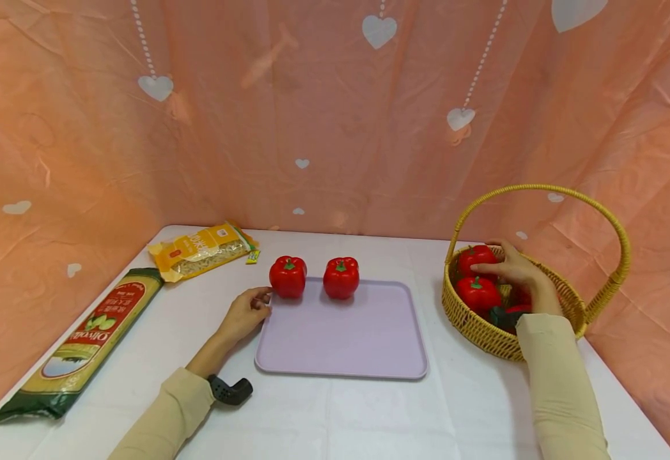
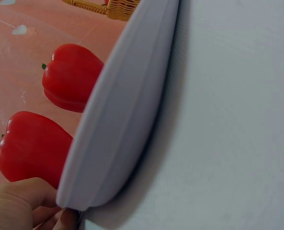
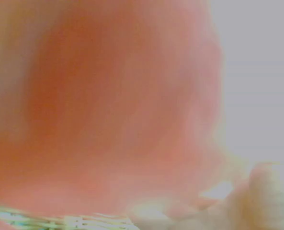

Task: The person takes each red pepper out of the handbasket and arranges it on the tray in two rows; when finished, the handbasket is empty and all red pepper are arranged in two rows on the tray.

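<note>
In the head view my left hand [image 1: 246,313] is at the left rim of a lilac tray [image 1: 341,338], fingers bent and fingertips on the rim. The left wrist view shows these fingers [image 2: 24,196] pinching the tray's corner, close below a red bell pepper [image 2: 34,146]. Two red bell peppers, a left one [image 1: 288,278] and a right one [image 1: 341,279], stand along the tray's far edge. My right hand [image 1: 516,267] reaches into a wicker basket [image 1: 479,332] and grips a red bell pepper [image 1: 476,259]. The right wrist view is mostly an orange-red blur.
More bell peppers, one at the front [image 1: 479,294], lie in the basket under its tall handle [image 1: 542,187]. At left are a long green-and-gold packet [image 1: 90,338] and a yellow food bag [image 1: 205,249]. A pink curtain [image 1: 335,128] hangs behind the white table [image 1: 369,415].
</note>
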Available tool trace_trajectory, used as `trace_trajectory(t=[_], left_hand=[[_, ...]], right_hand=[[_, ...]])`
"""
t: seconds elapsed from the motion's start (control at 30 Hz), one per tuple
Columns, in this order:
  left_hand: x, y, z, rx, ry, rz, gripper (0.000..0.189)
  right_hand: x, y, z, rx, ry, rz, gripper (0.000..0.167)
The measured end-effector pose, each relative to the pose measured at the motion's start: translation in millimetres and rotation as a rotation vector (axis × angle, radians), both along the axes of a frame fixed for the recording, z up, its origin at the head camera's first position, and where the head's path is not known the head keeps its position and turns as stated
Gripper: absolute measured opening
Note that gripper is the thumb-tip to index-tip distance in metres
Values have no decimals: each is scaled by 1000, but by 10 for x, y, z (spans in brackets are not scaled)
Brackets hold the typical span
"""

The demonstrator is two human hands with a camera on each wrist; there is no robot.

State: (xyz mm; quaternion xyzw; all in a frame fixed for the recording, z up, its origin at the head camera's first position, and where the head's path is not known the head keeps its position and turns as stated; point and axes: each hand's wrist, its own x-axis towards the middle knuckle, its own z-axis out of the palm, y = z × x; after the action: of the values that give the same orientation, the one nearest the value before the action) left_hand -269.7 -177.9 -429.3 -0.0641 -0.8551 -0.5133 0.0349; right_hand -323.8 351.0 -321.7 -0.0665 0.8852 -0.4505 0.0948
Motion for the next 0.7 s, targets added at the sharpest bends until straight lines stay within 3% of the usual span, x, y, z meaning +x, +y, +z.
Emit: trace_trajectory(t=[0.37, 0.7], left_hand=[[-4, 11, -3, 9, 23, -6, 44], [4, 12, 7, 39, 12, 0, 44]], right_hand=[[70, 25, 204, 15, 91, -48, 78], [235, -27, 418, 67, 156, 2, 75]])
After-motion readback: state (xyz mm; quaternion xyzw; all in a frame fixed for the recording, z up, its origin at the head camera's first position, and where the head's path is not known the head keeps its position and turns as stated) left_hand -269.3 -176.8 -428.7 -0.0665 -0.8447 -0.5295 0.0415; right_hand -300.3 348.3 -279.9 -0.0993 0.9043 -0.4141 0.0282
